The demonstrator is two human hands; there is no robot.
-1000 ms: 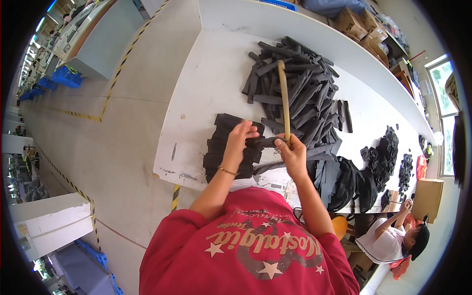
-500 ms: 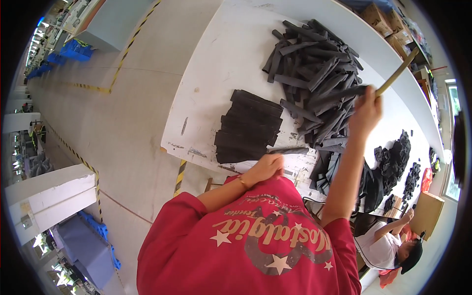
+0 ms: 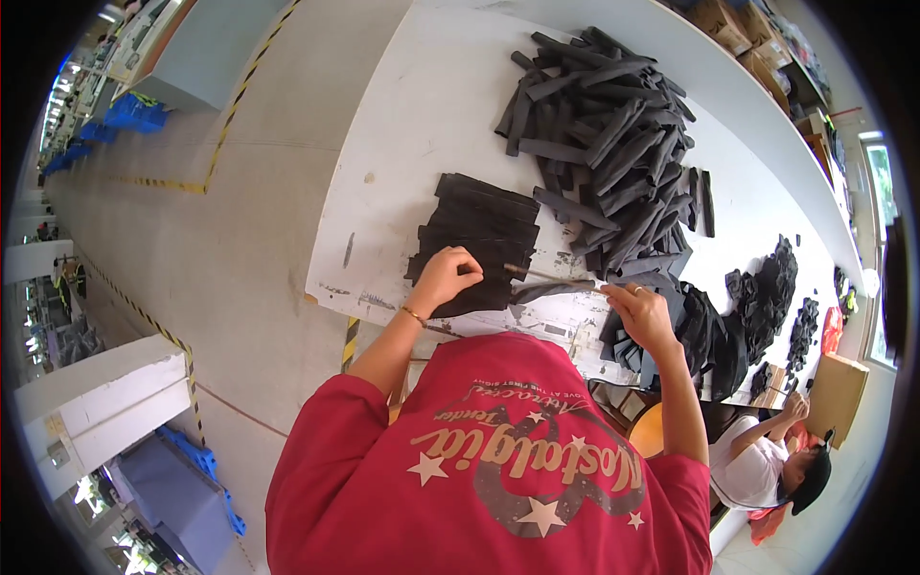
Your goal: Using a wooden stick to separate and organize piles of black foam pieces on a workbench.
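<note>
My right hand (image 3: 640, 314) grips a thin stick (image 3: 561, 277) that points left above the near edge of the white table (image 3: 383, 125). Just beneath the stick lies one dark grey fabric tube (image 3: 541, 291). Over the left part of a neat layer of flat black fabric pieces (image 3: 479, 225) is my left hand (image 3: 450, 278). Its fingers are curled with thumb and forefinger together, and whether anything is between them is hidden. Beyond, a loose heap of dark grey fabric tubes (image 3: 623, 134) covers the table's middle.
Dark cloth bundles (image 3: 767, 287) lie farther right on the table, where another person (image 3: 776, 470) sits. A raised white ledge (image 3: 738, 96) runs behind the heap, with cardboard boxes (image 3: 724, 24) past it. A yellow round stool seat (image 3: 649, 431) shows beside my right arm.
My right hand has come down from the heap toward the table's near edge, and the stick now points left. My left hand has moved forward and left, onto the flat black pieces.
</note>
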